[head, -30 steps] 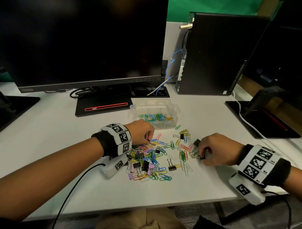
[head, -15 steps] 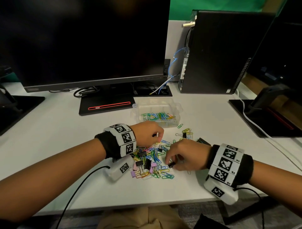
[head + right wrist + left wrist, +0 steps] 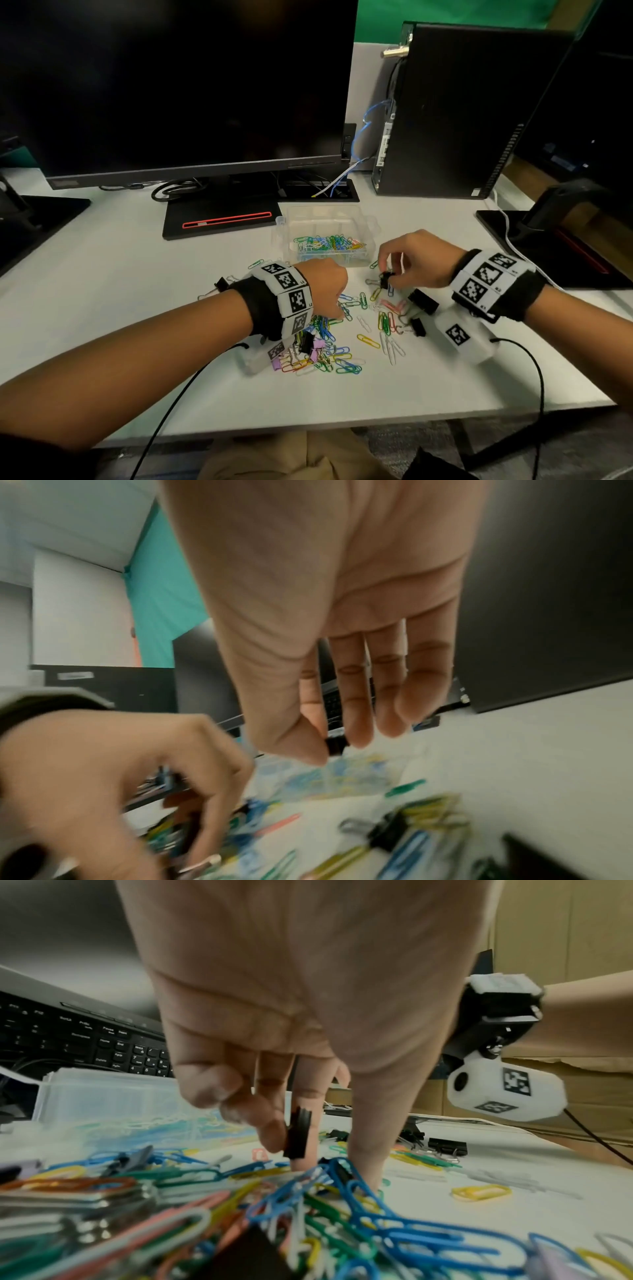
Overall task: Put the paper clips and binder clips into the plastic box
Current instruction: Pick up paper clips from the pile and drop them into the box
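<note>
Head view is showing the right hand (image 3: 416,260) pinching a small black binder clip (image 3: 386,278) just off the plastic box (image 3: 368,229), which is sitting toward the back of the desk (image 3: 102,274) in front of the monitor (image 3: 178,85) and holding only a layer of coloured paper clips so far. Left hand (image 3: 325,287) is digging into the loose pile (image 3: 329,342) mid-desk, fingers curled around another black binder clip (image 3: 299,1133) (wrist view is making that clearer). I'd say it's going maybe a third done, since most clips and several binder clips are still lying out toward the front edge.
</note>
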{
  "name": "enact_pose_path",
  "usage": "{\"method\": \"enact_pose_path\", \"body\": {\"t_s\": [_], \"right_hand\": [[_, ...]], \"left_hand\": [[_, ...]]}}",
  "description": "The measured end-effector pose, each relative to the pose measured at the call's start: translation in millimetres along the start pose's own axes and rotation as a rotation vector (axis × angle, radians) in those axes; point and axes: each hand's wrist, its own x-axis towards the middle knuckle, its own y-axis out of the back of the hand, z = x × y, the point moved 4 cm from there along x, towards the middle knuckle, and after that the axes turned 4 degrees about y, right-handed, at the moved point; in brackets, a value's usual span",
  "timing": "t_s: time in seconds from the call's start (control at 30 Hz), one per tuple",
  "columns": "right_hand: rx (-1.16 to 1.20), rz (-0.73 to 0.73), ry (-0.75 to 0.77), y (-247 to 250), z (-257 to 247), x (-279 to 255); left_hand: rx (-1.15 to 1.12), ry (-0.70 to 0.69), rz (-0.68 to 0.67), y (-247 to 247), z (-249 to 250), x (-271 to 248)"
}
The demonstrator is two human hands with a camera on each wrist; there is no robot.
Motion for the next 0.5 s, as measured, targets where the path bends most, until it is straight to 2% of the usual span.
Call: {"method": "enact_pose_path", "body": {"t_s": [0.27, 0.5], "right_hand": [[-0.119, -0.157, -0.241, -3.6, 37.6, 15.3], [-0.151, -0.254, -0.279, -12.5, 41.0, 17.1]], "left_hand": [[-0.052, -0.053, 0.017, 6.8, 4.3, -1.7], [-0.153, -0.011, 0.129, 30.6, -17.4, -17.0]]}}
